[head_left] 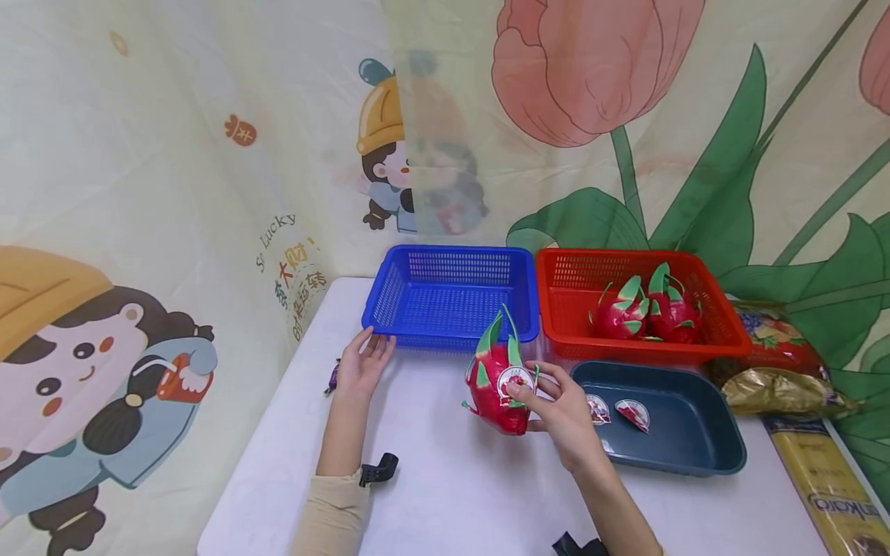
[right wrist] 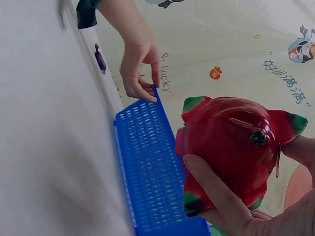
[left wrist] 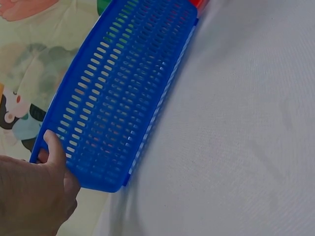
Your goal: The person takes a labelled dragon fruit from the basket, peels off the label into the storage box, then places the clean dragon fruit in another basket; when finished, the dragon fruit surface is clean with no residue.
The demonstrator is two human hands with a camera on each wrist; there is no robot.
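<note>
My right hand (head_left: 566, 413) grips a glossy red dragon fruit (head_left: 490, 409) with green-tipped scales, held over the table in front of the blue basket. The thumb lies on a round printed label (head_left: 514, 380) on the fruit's side. In the right wrist view the fruit (right wrist: 229, 142) shows its rounded end with a small dark spot. My left hand (head_left: 361, 363) holds the front left corner of the blue basket (head_left: 378, 305), with thumb and fingers at its rim. The left wrist view shows the thumb over the perforated wall of the basket (left wrist: 113, 98).
A red basket (head_left: 723, 328) with two dragon fruits (head_left: 674, 313) stands right of the blue one. Before it is a dark blue tray (head_left: 681, 436) holding two labels (head_left: 633, 415). Shiny packages (head_left: 779, 392) and a yellow pack (head_left: 834, 479) lie far right. A small purple-wrapped item (head_left: 333, 378) lies left.
</note>
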